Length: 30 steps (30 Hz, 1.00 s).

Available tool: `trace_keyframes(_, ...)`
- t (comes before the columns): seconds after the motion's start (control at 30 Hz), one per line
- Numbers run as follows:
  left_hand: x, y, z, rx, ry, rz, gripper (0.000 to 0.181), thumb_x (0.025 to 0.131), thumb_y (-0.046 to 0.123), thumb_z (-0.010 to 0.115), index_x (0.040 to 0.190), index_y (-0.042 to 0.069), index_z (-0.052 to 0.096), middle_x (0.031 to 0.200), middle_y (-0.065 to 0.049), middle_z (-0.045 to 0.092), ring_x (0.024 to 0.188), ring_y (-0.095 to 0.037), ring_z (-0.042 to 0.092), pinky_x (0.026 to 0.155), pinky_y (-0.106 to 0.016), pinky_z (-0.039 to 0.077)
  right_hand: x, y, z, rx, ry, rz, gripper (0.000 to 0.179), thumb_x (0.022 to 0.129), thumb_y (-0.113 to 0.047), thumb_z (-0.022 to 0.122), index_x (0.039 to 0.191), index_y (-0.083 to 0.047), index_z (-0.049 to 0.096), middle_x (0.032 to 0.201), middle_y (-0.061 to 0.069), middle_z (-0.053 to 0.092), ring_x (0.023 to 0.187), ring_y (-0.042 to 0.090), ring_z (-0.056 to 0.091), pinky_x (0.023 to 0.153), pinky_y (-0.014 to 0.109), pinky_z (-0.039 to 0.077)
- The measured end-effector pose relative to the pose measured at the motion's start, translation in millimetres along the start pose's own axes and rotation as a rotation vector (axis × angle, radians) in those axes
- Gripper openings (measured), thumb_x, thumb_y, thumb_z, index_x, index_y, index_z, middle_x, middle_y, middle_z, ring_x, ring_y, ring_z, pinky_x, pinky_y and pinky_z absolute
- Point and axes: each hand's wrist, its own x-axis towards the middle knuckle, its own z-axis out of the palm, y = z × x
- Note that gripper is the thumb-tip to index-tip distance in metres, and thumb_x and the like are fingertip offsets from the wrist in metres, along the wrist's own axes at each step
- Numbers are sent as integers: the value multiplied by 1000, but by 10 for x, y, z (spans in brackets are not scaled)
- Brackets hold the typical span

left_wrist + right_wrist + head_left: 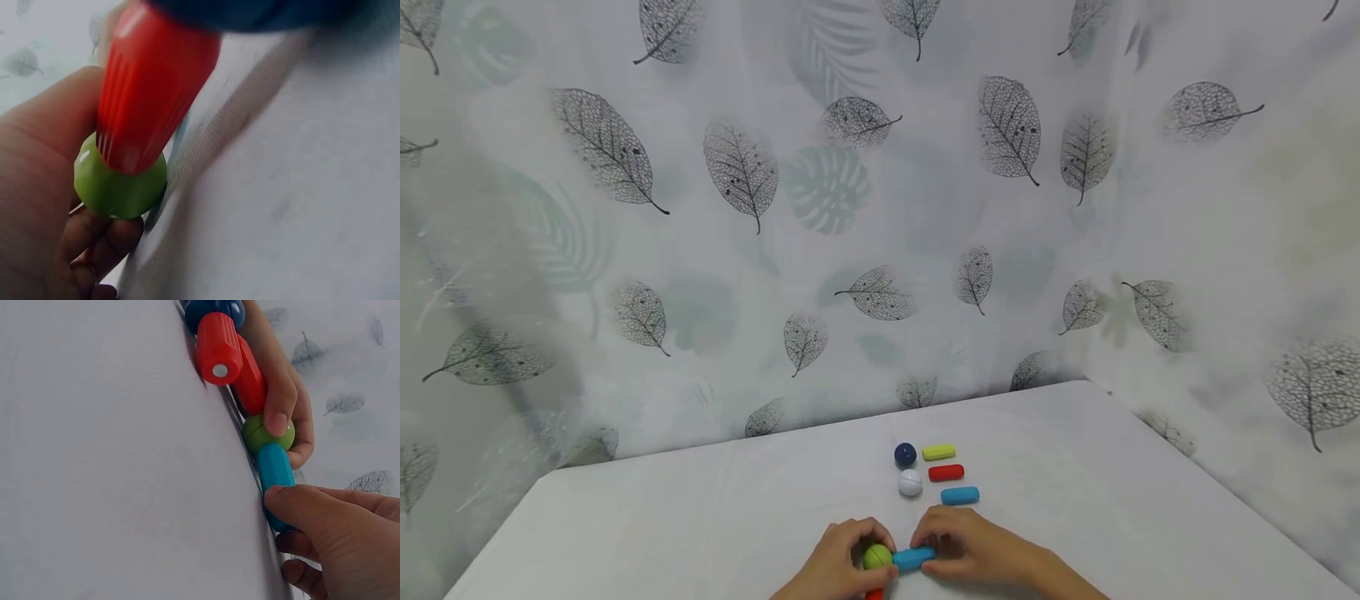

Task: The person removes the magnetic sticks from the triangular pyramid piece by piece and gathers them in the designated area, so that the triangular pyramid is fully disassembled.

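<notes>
Thumb and fingers of my left hand (838, 560) grip a green ball (877, 557). A red ribbed rod (147, 94) meets that ball on the near side and leads back to a dark blue ball (203, 311). From the dark blue ball a second red rod (217, 347) sticks out, its round silvery end facing the right wrist view. My right hand (973, 546) pinches a light blue rod (913, 559) between thumb and fingers, low over the white table. One end of the light blue rod is against the green ball.
Beyond my hands on the white table (700, 517) lie another dark blue ball (906, 455), a white ball (910, 482), a yellow rod (939, 452), a red rod (946, 472) and a light blue rod (960, 496). A leaf-patterned curtain (880, 208) hangs behind the table.
</notes>
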Motion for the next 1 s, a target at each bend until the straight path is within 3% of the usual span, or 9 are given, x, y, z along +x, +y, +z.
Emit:
trace_keyframes(0.3,-27,19,-28,-36,-14,-22,13,87,28,70,97,20,67,93,13,62,87,-5,48,80,-38,28,2,10,2,-21,-12,17,18,97,-26,61,111,-17,67,99,-5,61,88,-3,50,77,18,48)
trace_keyframes(0.6,-10,-5,46,-68,-9,-27,14,88,26,70,99,18,67,94,11,63,87,-5,49,81,-38,28,-144,80,-34,49,25,29,15,95,-22,64,108,-16,68,99,-8,62,87,-3,53,77,20,51)
trace_keyframes(0.73,-16,-11,53,-72,-19,-38,15,88,26,70,101,19,67,95,12,64,88,-6,48,83,-40,30,-213,115,-52,25,40,3,14,96,-22,64,108,-18,68,98,-6,62,88,-2,54,78,21,51)
trace_keyframes(1.0,-18,-42,-19,-143,-73,-29,20,91,25,68,109,18,66,102,9,64,93,-6,51,86,-25,41,-325,151,-138,-9,106,17,16,94,-20,65,110,-17,67,99,-9,62,87,1,54,75,20,49)
